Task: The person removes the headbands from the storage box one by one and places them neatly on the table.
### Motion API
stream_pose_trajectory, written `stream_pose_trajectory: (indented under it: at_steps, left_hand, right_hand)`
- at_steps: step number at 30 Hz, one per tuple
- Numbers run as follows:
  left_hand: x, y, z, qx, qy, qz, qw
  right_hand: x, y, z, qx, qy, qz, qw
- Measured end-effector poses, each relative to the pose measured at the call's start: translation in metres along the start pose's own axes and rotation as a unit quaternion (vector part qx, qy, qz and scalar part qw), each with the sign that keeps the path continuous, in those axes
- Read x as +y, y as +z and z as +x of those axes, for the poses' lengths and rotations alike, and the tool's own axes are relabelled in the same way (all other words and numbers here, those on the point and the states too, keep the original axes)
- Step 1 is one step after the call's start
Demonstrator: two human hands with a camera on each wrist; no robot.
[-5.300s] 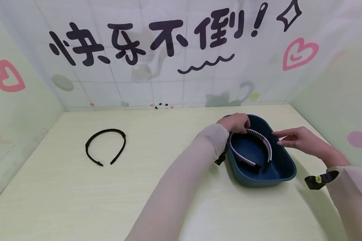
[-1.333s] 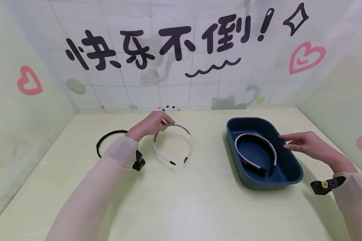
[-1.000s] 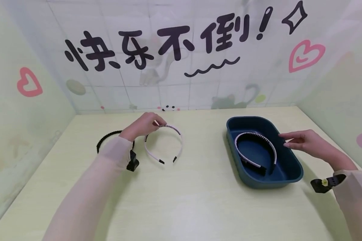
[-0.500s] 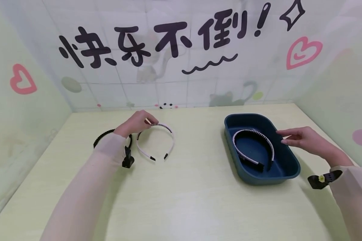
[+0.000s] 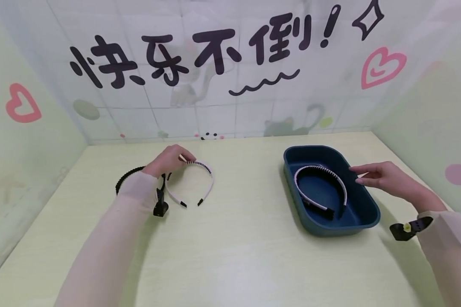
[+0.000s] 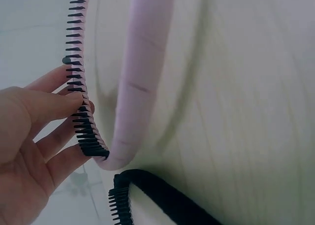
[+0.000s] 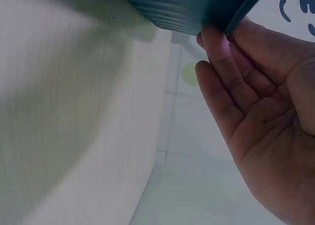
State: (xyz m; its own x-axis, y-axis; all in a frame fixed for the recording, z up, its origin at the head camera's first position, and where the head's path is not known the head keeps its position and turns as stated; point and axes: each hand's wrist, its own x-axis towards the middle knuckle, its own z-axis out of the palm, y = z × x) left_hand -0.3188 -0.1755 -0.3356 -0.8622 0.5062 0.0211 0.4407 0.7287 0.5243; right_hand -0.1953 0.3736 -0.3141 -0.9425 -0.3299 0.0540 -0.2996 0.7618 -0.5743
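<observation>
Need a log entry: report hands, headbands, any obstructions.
Left fingers pinch pale headband. Right fingers hold bin by rim. Second pale headband inside bin. Black headband near held one, possibly obstructing.

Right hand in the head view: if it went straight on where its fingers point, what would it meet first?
The right hand would first meet the right wall of the blue box; its fingertips seem to be against it, though depth is unclear.

The left hand (image 5: 167, 161), at the blue basin (image 5: 332, 232) five seconds ago, now pinches a pale pink toothed headband (image 6: 142, 72) well apart from it. That headband now sits farther left, just beside the black headband (image 6: 165, 196), which the left sleeve (image 5: 107, 230) now partly covers.
</observation>
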Motion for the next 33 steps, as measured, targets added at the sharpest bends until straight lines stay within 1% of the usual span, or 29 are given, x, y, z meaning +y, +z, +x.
stream_pose_trajectory:
  at_steps: [5,8,12,18,21,28,33]
  left_hand:
    - [-0.0023,0.0059,-0.0002,-0.004,-0.007,-0.002,1.0]
    - [-0.0036,0.0081,0.0006,-0.007,-0.004,-0.001,1.0]
    - [-0.0025,0.0076,0.0034,0.002,-0.006,0.003,1.0]
    - [0.0003,0.0043,0.0043,-0.003,-0.035,-0.009,0.9994]
    - [0.0007,0.0038,0.0038,-0.005,-0.043,-0.012,0.999]
    - [-0.0025,0.0045,0.004,-0.005,-0.037,-0.015,0.9992]
    - [-0.0021,0.0046,0.0023,-0.004,-0.038,-0.015,0.9992]
  right_hand:
    - [0.0004,0.0028,-0.0023,-0.009,0.002,0.015,0.9999]
    - [0.0018,0.0041,-0.0038,-0.013,-0.002,0.015,0.9998]
    - [0.0021,0.0024,-0.0041,-0.009,-0.007,0.01,0.9999]
    - [-0.0007,-0.0005,-0.0017,-0.011,-0.007,0.009,0.9999]
    - [-0.0018,-0.0011,-0.0016,-0.011,-0.005,0.007,0.9999]
    - [-0.001,-0.0002,-0.0025,-0.013,-0.006,0.008,0.9999]
    - [-0.002,-0.0005,-0.0021,-0.014,-0.015,0.015,0.9997]
